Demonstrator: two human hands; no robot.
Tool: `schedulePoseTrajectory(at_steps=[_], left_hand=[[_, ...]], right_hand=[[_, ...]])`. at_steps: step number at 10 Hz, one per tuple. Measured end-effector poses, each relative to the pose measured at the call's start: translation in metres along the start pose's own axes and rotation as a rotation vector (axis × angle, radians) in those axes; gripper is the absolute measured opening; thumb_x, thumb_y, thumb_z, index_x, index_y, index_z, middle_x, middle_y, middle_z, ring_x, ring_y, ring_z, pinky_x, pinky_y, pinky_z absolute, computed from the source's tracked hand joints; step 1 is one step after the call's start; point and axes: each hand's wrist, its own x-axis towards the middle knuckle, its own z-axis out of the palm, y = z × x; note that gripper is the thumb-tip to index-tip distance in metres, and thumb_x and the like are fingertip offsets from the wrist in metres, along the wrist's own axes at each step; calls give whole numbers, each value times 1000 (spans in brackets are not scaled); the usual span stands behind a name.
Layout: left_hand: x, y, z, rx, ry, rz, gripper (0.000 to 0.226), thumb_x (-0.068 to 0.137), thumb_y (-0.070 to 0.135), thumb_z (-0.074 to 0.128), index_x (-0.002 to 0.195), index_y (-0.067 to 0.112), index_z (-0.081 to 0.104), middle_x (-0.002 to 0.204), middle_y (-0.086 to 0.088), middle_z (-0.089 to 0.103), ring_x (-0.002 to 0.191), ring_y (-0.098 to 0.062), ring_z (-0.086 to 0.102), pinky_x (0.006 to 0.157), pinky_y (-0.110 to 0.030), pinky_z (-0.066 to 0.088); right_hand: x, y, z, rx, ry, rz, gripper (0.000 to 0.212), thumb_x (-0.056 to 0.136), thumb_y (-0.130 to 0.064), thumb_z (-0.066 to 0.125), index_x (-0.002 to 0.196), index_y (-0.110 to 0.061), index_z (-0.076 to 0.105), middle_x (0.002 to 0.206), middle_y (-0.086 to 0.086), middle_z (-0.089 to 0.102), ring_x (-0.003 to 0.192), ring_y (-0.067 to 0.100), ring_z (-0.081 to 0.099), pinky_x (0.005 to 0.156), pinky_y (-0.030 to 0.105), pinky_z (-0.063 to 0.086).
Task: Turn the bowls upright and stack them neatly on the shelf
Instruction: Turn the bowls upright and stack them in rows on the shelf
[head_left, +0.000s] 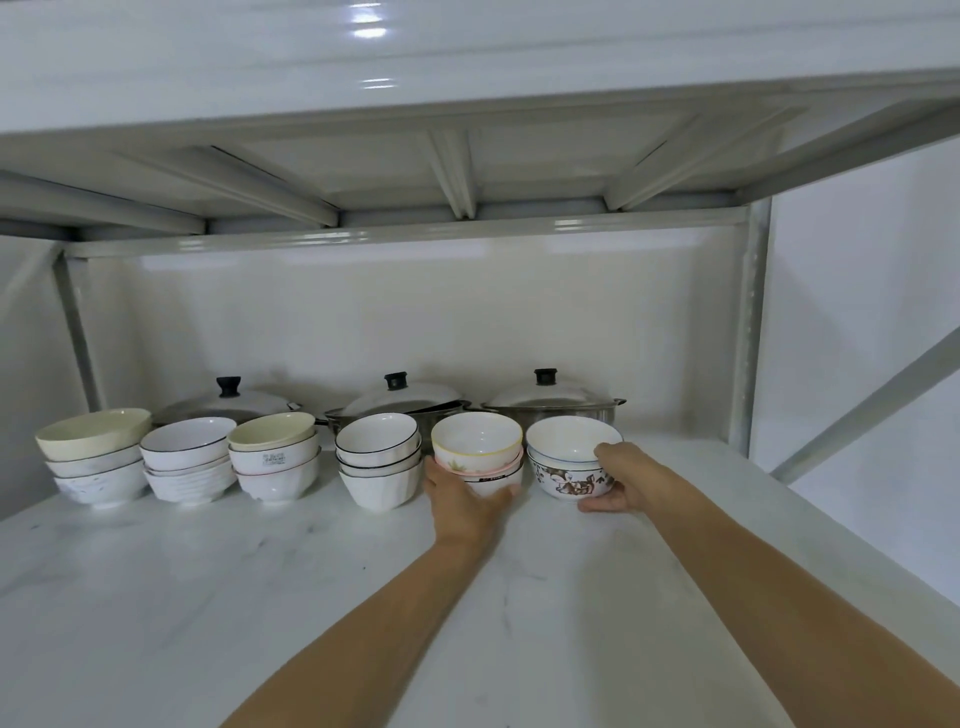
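Several stacks of upright bowls stand in a row on the white marble-look shelf (260, 597). My left hand (460, 501) cups the base of the stack topped by a yellow-rimmed bowl (475, 439), its fingers curled around the lower bowls. My right hand (618, 478) grips the right side of the rightmost stack, whose lower bowl carries a brown pattern (563, 480); the thumb lies under it and fingers reach the rim. To the left stand a black-rimmed stack (376, 457), a cream-topped stack (272, 452), another black-rimmed stack (187, 457) and a cream-topped stack (93, 447).
Three steel pots with black-knobbed lids (400, 397) stand behind the bowls against the back wall. A second shelf (467, 171) hangs overhead. A metal upright (750, 332) bounds the right side, with a diagonal brace beyond it.
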Motion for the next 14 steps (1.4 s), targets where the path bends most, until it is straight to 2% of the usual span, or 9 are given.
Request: schedulePoseTrajectory(at_steps=[2, 3, 5, 6, 8, 9, 11, 12, 14], left_hand=[[5, -1, -5, -45, 29, 32, 110, 35, 44, 82, 130, 3, 45, 128, -11, 50, 124, -26, 48, 105, -36, 43], [4, 4, -6, -21, 13, 23, 104, 47, 33, 88, 134, 2, 40, 133, -12, 44, 128, -26, 42, 104, -28, 37], [9, 4, -9, -30, 20, 15, 125, 28, 53, 76, 136, 2, 40, 136, -10, 47, 129, -25, 44, 104, -27, 38], [13, 0, -8, -45, 24, 18, 130, 22, 62, 69, 135, 3, 41, 136, -10, 49, 128, -25, 46, 105, -31, 41], [16, -2, -9, -47, 7, 22, 109, 45, 32, 92, 135, 2, 38, 137, -11, 47, 127, -26, 47, 102, -26, 38], [16, -7, -13, -42, -7, 53, 103, 49, 28, 92, 134, 4, 40, 136, -10, 47, 129, -26, 45, 104, -28, 38], [9, -15, -33, -84, -72, 62, 91, 49, 26, 87, 126, 11, 39, 127, -4, 51, 118, -20, 49, 102, -33, 42], [14, -23, -52, -35, -92, 16, 52, 71, 13, 78, 105, 13, 39, 99, 2, 50, 93, -16, 50, 79, -25, 42], [40, -41, -108, 32, 18, -92, 25, 78, 11, 71, 80, 15, 46, 74, 2, 50, 78, -21, 51, 72, -28, 45]], right_hand=[[-11, -2, 7, 44, 70, 1, 35, 96, -12, 43, 129, -3, 48, 109, 17, 54, 87, 31, 61, 44, 29, 56], [12, 3, 13, 87, 60, 45, 58, 78, -11, 64, 130, -3, 40, 119, 16, 53, 99, 38, 62, 62, 43, 61], [-9, 1, 28, 275, 132, 93, 51, 90, -11, 52, 136, -6, 30, 129, 16, 41, 109, 44, 56, 54, 48, 59], [-15, 0, 33, 309, 139, 86, 47, 96, -13, 45, 138, -5, 27, 112, 12, 36, 103, 40, 56, 72, 49, 57], [-18, 1, 40, 368, 172, 71, 54, 97, -33, 48, 138, -8, 25, 114, 10, 44, 100, 37, 59, 65, 47, 60], [-5, 9, 36, 221, 228, 54, 67, 90, -55, 44, 137, -9, 31, 130, 15, 47, 107, 41, 59, 44, 41, 57], [-30, 7, 33, -302, 641, -189, 53, 99, -42, 34, 125, 3, 40, 126, 25, 47, 111, 44, 55, 87, 46, 47], [-44, -3, 47, -301, 710, -423, 35, 99, -31, 37, 109, -2, 54, 110, 19, 62, 99, 39, 60, 79, 39, 44], [-62, -14, 117, -549, 60, -403, 44, 91, -42, 45, 72, -8, 63, 62, 9, 71, 63, 27, 69, 65, 30, 53]])
